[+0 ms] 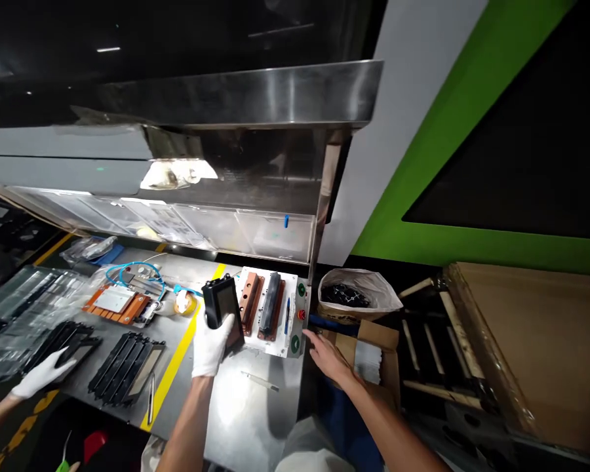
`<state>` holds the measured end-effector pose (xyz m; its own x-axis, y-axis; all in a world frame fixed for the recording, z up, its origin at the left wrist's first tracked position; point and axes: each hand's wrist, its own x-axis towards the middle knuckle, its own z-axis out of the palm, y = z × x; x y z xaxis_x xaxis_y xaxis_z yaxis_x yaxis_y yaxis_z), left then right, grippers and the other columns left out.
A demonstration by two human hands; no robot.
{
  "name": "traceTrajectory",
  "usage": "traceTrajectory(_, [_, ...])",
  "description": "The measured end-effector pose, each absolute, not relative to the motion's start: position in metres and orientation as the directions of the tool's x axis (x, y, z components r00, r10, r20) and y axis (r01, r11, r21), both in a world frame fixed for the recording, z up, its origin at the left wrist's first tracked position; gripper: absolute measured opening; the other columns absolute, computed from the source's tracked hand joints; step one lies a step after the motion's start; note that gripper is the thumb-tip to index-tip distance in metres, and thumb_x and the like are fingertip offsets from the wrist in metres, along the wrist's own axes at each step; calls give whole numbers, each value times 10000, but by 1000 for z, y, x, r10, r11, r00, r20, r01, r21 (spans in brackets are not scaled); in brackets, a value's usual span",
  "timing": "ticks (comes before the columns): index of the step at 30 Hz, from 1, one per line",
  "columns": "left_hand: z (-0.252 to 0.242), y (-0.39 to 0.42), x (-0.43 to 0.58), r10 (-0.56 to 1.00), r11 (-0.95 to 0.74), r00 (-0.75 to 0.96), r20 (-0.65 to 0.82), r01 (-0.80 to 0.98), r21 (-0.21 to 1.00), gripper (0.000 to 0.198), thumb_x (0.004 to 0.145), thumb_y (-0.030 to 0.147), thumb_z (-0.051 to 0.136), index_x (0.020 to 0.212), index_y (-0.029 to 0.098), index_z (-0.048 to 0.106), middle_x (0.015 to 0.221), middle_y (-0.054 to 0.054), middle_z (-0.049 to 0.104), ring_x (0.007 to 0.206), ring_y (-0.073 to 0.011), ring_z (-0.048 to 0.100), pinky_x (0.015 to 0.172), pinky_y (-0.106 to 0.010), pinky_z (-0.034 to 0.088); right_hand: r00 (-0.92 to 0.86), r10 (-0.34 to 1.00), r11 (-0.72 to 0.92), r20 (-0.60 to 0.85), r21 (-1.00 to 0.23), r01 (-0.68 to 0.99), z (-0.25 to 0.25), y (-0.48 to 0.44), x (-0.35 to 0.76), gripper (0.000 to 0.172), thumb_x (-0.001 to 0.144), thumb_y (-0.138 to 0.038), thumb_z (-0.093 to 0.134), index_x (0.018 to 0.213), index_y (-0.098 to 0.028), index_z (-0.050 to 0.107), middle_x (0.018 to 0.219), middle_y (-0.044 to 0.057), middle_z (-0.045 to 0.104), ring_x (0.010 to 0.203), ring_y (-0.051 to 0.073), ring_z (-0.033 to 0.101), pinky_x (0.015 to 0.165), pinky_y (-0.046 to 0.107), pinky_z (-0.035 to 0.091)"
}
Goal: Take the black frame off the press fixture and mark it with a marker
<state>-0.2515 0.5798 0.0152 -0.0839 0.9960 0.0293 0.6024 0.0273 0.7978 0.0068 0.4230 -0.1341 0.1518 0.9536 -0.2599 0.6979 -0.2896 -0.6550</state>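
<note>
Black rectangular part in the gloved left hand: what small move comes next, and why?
Probably lower the black rectangular part toward the white fixture plate beside it. The white-gloved left hand holds it upright just left of the plate's copper-coloured and dark grey blocks, while the bare right hand rests at the plate's right edge near the green button, apparently waiting.

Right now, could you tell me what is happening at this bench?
A person stands at a steel worktable. Their gloved left hand holds up a small black framed panel, while the bare right hand rests at the edge of a white fixture with red and green buttons. A co-worker's gloved hand at the far left touches a black tray.
</note>
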Motion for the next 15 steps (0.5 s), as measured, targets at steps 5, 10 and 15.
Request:
traceTrajectory(5, [-3,500,-287,878,479,84,-472,-117,870,585,763,399,793,1275,228,568,1147,-99,747,954,-286,740,821,-414,630,92,940,-240,-328,-447,862,-121,499,-12,765,841,-64,468,1548,-344,385,1193,112,639,1029,239,644,852,298,414])
traceTrajectory(10, [-42,435,-299,736,658,25,-676,-261,706,718,631,353,904,1260,192,600,1181,-160,755,1050,-352,732,897,-454,627,102,946,-229,-307,-417,879,-127,521,-13,447,900,-162,462,1308,-247,621,1062,117,683,938,252,625,777,314,383])
traceTrajectory(15, [-49,397,-296,710,681,62,-701,-312,662,753,669,371,880,1337,221,566,1248,-163,733,1143,-357,698,1038,-495,563,141,972,-216,-189,-476,852,-119,475,-16,232,948,-276,463,1103,-225,628,996,85,680,872,228,607,763,312,382])
